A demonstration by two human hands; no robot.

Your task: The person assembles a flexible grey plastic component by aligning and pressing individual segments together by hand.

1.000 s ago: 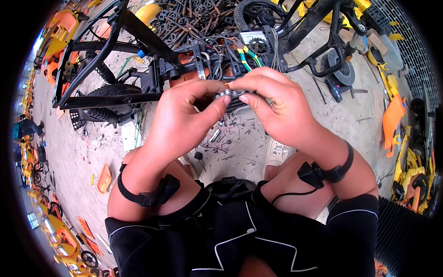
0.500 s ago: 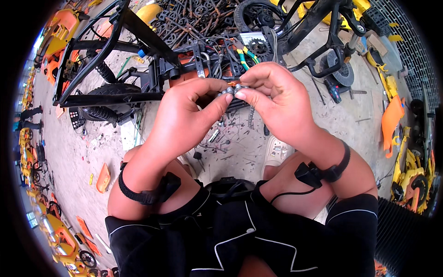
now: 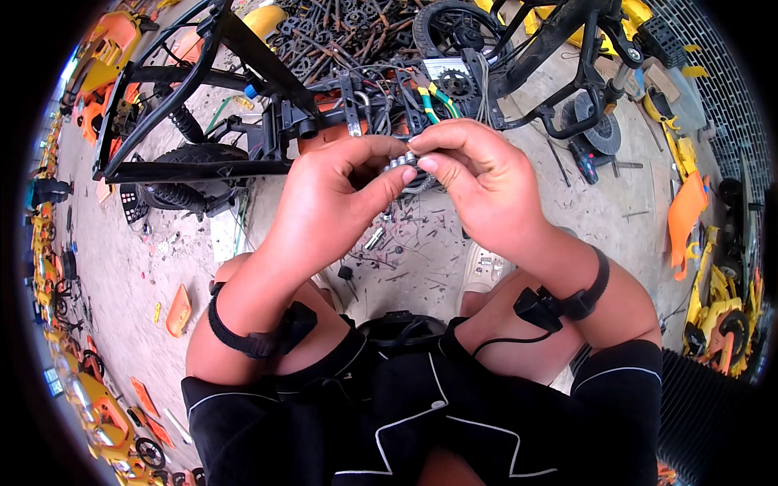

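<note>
Fingertips (image 3: 387, 180) of left hand (image 3: 324, 202) and right hand (image 3: 478, 182) closed from both sides on small silvery metal part (image 3: 403, 161), held chest-high above sandy ground (image 3: 616, 211). Step judged: fitting or twisting small pieces together; next move calls for steady pinch and fine rotation. Part short, ribbed, shiny, mostly hidden by fingers. Beyond: black frame (image 3: 203, 89), wheel (image 3: 454, 28), orange plastic panels (image 3: 685, 215).
</note>
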